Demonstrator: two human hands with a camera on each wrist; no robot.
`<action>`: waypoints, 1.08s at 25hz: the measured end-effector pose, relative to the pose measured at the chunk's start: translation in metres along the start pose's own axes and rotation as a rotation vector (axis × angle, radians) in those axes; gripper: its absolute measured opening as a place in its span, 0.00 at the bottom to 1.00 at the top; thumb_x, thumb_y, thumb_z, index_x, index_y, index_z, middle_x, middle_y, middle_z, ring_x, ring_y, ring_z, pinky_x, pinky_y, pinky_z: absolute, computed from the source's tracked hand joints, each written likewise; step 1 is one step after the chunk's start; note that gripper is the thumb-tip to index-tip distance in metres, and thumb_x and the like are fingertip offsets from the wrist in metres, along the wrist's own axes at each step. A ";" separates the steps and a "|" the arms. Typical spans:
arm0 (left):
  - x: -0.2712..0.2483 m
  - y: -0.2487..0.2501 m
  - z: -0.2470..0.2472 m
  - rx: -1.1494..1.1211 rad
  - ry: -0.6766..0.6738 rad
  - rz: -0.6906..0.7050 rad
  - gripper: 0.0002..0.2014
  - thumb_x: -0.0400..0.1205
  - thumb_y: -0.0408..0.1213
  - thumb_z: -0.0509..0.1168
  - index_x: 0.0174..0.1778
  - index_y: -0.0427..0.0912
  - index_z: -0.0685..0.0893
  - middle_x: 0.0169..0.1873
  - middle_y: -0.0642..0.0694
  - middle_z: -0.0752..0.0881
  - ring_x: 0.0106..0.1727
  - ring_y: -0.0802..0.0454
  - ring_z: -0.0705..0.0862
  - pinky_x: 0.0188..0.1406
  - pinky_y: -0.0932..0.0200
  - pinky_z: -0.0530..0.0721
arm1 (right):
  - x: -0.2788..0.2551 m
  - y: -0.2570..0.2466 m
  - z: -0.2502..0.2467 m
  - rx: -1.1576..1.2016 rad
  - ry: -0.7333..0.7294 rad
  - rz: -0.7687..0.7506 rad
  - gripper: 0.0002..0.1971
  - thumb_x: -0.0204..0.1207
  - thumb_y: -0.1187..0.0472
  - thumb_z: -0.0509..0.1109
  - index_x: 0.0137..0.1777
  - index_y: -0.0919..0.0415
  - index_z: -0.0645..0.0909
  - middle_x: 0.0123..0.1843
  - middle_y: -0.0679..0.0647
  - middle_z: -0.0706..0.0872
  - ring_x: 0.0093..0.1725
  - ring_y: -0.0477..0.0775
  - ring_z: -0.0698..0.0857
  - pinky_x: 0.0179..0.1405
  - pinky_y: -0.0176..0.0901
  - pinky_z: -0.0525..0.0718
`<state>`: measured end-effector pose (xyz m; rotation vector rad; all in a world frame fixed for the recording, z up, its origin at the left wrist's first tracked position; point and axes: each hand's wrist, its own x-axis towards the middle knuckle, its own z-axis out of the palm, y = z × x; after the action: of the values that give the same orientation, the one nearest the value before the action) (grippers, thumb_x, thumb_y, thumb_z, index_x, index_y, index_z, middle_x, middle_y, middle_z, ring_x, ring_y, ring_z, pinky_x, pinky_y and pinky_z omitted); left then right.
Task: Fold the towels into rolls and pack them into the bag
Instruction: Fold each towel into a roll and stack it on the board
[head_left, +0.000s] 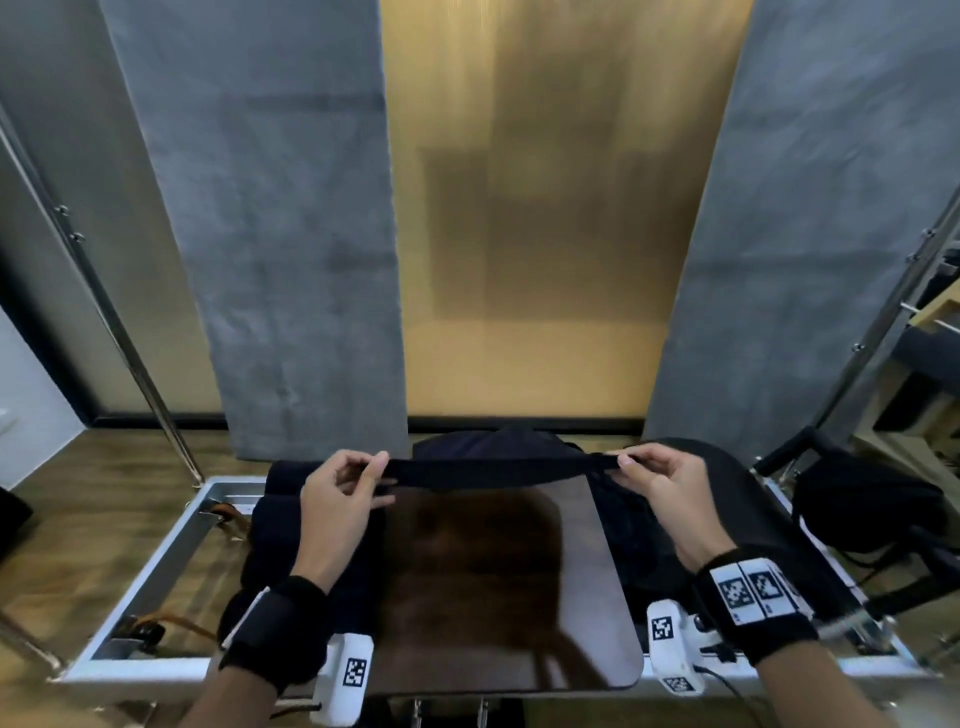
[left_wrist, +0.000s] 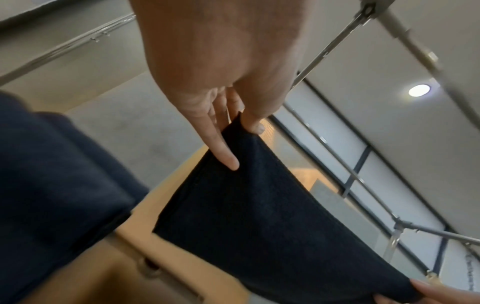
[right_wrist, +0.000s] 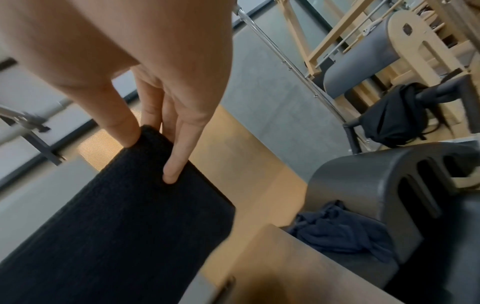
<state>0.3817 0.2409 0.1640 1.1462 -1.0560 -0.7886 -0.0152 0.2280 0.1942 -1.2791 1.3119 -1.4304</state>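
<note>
Both hands hold one dark towel (head_left: 498, 470) stretched between them in the air above a dark brown board (head_left: 498, 587). The left hand (head_left: 345, 499) pinches the towel's left corner between thumb and fingers, and the right hand (head_left: 660, 491) pinches the right corner the same way, so the cloth hangs in a shallow sag between them. From the head view the towel shows only as a thin dark band seen edge-on; the left wrist view shows its broad face falling away from the corner, with one finger (left_wrist: 223, 152) laid straight along the cloth. The right wrist view shows the same on its side, thumb and fingers closed on the corner. That view also shows a crumpled blue cloth (right_wrist: 337, 232) lying beside a curved dark grey block (right_wrist: 376, 185), and a black bag (right_wrist: 389, 121) slumped farther back near a wooden frame. In the head view a pile of dark towels (head_left: 280, 525) lies at the left of the board.
</note>
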 end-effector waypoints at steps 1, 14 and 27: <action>-0.011 -0.016 -0.003 0.025 -0.012 -0.058 0.11 0.85 0.48 0.75 0.43 0.44 0.91 0.44 0.38 0.94 0.49 0.41 0.96 0.43 0.46 0.96 | -0.010 0.017 0.000 -0.005 -0.018 0.047 0.08 0.83 0.68 0.75 0.46 0.59 0.95 0.48 0.58 0.96 0.54 0.57 0.95 0.60 0.52 0.93; -0.094 -0.104 0.013 0.960 -0.390 -0.356 0.23 0.88 0.57 0.66 0.35 0.43 0.85 0.29 0.48 0.90 0.37 0.50 0.90 0.44 0.47 0.90 | -0.072 0.151 -0.004 -0.553 -0.214 0.501 0.13 0.87 0.61 0.71 0.41 0.64 0.89 0.30 0.58 0.92 0.18 0.52 0.78 0.21 0.38 0.77; 0.017 -0.152 0.121 0.902 -0.757 -0.175 0.28 0.83 0.48 0.77 0.78 0.56 0.77 0.82 0.56 0.73 0.84 0.54 0.69 0.83 0.51 0.68 | 0.091 0.170 0.056 -0.286 -0.096 0.354 0.12 0.81 0.79 0.71 0.50 0.68 0.94 0.49 0.58 0.96 0.54 0.55 0.94 0.63 0.51 0.91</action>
<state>0.2763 0.1472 0.0292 1.7608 -2.0934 -0.9390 0.0117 0.1044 0.0381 -1.2021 1.6245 -0.9505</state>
